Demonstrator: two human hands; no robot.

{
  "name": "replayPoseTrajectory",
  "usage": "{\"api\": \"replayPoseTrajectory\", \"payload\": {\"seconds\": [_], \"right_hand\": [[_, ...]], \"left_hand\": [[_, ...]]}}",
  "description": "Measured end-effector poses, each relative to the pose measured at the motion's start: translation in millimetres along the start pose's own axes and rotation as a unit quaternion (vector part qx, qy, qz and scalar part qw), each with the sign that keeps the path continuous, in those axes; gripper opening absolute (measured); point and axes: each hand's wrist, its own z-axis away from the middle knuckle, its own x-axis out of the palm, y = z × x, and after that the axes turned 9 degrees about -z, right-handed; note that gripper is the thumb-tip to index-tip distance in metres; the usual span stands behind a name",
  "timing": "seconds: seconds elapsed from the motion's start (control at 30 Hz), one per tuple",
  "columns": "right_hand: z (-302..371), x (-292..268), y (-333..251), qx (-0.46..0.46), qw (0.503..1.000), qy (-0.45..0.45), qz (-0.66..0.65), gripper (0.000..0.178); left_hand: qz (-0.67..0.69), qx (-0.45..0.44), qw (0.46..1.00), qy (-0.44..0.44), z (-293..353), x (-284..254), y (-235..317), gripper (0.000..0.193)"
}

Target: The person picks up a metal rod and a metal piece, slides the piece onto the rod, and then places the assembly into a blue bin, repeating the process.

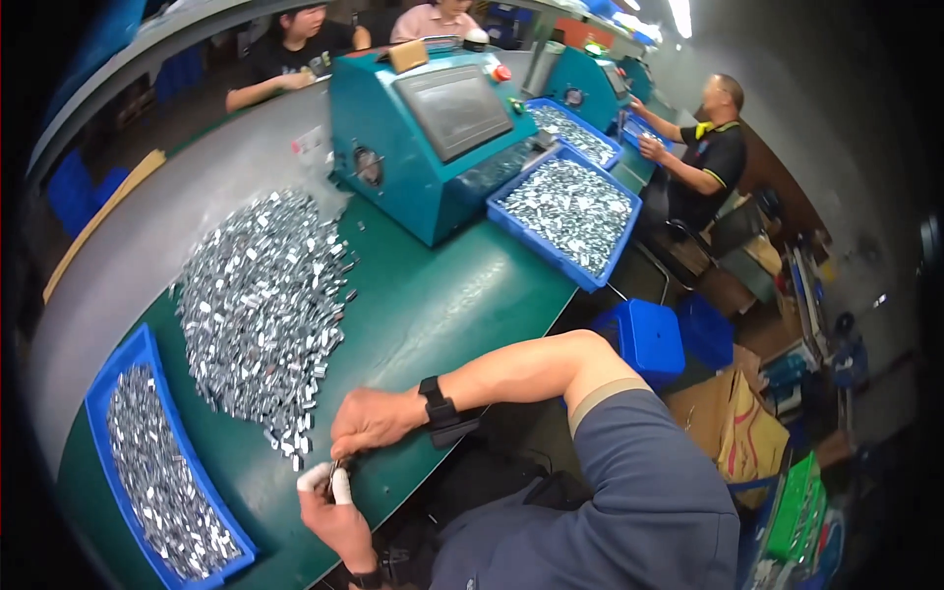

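My left hand [337, 519], with white covers on its thumb and a fingertip, pinches a small dark metal piece [338, 470] near the table's front edge. My right hand [377, 421] comes in from above with its fingers closed on the same spot, touching the left fingertips. Both hands partly hide what lies between them, so its exact shape does not show. Just beyond the hands, a large heap of small silvery metal pieces [261, 305] spreads over the green tabletop [423, 315]. Several loose ones lie at its near tip.
A long blue tray [147, 349] of similar pieces stands at the left. A teal machine [393, 187] with a dark screen sits at the back, beside a full blue bin [551, 258]. A co-worker [703, 162] sits at the far right; two people are behind the machine. A blue stool [644, 339] stands right.
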Motion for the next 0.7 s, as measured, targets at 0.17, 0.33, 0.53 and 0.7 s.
{"api": "replayPoseTrajectory", "payload": {"seconds": [0.17,0.33,0.53,0.7], "right_hand": [[-9.0,0.1,-4.5,0.020,1.000,-0.012,-0.007,0.036],[-11.2,-2.5,-9.7,0.020,0.993,0.016,-0.113,0.023],[-10.7,-0.4,15.9,-0.025,0.997,-0.009,-0.075,0.026],[-9.5,-1.5,8.8,-0.016,0.995,0.002,-0.098,0.034]], "left_hand": [[0.002,0.014,1.000,-0.018,-5.6,-6.7,-14.3,0.014],[-0.053,-0.009,0.999,0.006,-8.5,-8.1,4.5,0.015],[-0.131,0.018,0.991,0.003,-7.6,-3.2,11.5,0.014],[-0.176,0.034,0.984,0.008,-6.3,-7.8,0.5,0.015]]}}
